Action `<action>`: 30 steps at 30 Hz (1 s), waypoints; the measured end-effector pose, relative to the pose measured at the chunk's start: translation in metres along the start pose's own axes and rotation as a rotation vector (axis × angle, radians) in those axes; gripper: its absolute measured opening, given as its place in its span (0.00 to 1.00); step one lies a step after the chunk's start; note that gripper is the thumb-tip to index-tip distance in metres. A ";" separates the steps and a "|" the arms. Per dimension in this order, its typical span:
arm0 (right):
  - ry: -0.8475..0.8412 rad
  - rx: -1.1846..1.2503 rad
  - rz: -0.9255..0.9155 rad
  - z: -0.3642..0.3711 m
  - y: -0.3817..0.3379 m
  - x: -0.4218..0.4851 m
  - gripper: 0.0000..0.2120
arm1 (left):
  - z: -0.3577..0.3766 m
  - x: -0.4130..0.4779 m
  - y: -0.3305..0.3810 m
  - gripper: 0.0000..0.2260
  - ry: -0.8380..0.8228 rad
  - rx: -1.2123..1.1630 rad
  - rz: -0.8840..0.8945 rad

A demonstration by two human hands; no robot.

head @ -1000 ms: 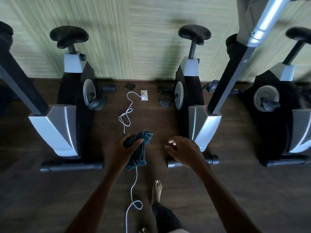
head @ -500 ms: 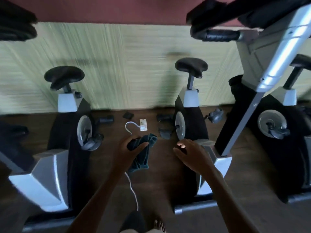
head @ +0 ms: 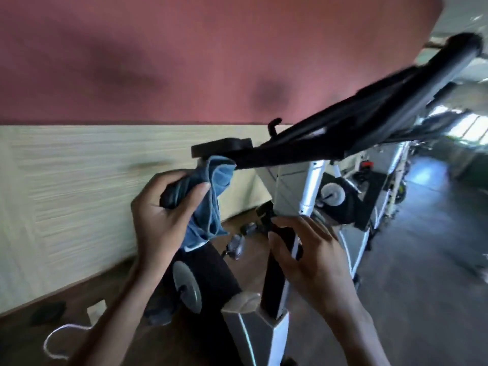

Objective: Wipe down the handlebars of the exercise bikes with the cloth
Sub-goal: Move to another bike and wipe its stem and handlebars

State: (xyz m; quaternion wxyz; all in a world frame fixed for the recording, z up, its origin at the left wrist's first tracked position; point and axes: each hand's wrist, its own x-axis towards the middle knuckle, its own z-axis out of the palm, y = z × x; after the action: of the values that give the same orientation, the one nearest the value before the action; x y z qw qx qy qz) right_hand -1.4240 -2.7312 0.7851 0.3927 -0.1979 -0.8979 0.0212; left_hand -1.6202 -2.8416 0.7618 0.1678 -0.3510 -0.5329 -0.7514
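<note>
Thumb and fingers of the left hand (head: 161,217) are curled round the dark near end of the handlebar (head: 369,112), pinning the blue cloth (head: 214,196) against it. The rest of the cloth hangs limp, soft and light. It should wrap the stiff, fixed bar easily, gripped through the fabric. The right hand (head: 314,260) seems, through the blur, to be clasped round the bike's black upright post (head: 274,291).

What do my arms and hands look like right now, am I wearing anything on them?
Both forearms are bare to the frame's edge, with no sleeves showing. The left hand and right hand wear no gloves, and no watch, ring or wristband is visible.
</note>
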 end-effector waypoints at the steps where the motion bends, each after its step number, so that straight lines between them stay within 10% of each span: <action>1: 0.113 -0.032 -0.010 -0.014 -0.001 0.012 0.10 | 0.017 0.019 0.009 0.05 -0.004 -0.062 0.055; 7: 0.557 -0.385 -0.068 -0.102 0.013 0.079 0.10 | 0.130 0.082 0.051 0.13 -0.108 -0.181 0.218; 13: 0.194 -0.918 -0.156 -0.132 0.053 0.137 0.17 | 0.152 0.072 0.023 0.25 -0.494 0.151 0.293; 21: 0.095 -0.847 -0.138 -0.088 0.005 0.150 0.21 | 0.123 0.088 0.025 0.19 -0.816 0.035 0.160; 30: -0.244 -0.791 -0.038 -0.049 -0.005 0.154 0.24 | 0.074 0.134 -0.050 0.28 -0.637 0.338 0.242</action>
State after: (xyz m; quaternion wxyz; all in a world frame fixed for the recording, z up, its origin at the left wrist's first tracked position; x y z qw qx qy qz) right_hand -1.4854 -2.6847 0.9269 0.1776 -0.3131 -0.8802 -0.3093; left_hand -1.7186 -2.7385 0.8359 0.1369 -0.5949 -0.6295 -0.4807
